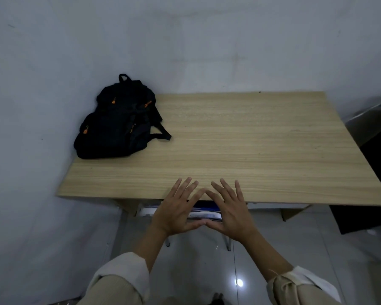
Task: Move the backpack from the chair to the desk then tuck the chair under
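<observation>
A black backpack [117, 122] with orange zip pulls lies on the far left corner of the wooden desk [251, 146], against the wall. The chair [205, 213] sits under the desk's front edge; only a strip of its blue and white back and two thin metal legs show. My left hand [176, 210] and my right hand [229, 212] are held side by side above the chair back at the desk's front edge, fingers spread, thumbs touching, holding nothing.
White walls close the desk in on the far and left sides. A dark cabinet [374, 194] with a metal piece stands right of the desk. Glossy grey floor tiles [198, 271] lie below my arms.
</observation>
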`<state>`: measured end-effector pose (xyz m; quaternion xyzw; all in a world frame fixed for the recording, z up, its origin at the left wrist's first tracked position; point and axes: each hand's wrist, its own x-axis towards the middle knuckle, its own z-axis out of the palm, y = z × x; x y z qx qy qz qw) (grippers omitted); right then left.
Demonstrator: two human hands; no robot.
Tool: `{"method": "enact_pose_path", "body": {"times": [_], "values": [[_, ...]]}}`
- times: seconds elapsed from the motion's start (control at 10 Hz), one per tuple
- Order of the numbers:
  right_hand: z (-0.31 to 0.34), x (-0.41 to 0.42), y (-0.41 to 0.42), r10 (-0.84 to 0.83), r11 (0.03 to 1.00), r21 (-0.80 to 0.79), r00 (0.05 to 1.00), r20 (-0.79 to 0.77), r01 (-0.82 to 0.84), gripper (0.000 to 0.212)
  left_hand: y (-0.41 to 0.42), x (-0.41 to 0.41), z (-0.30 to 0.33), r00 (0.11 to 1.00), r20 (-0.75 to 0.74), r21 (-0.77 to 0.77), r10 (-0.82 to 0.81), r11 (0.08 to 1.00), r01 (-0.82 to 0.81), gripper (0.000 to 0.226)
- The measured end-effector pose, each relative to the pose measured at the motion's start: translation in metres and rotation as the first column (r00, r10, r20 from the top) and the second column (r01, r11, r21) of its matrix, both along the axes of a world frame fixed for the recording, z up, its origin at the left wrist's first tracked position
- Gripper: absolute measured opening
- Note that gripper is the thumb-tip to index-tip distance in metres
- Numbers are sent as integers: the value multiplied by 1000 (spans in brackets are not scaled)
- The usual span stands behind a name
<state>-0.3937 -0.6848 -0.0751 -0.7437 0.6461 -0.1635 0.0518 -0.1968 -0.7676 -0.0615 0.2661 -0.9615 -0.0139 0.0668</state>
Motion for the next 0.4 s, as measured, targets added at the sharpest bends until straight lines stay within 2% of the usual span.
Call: {"method": "enact_pose_path", "body": {"times": [0.2,0.4], "values": [[10,6,8,-61,997,38,992,-113,66,89,5,0,4,998,50,-4,43,999,-43,88],[19,25,36,-184,983,-21,977,-106,183,84,30,10,15,993,-5,55,118,991,-118,85]]}}
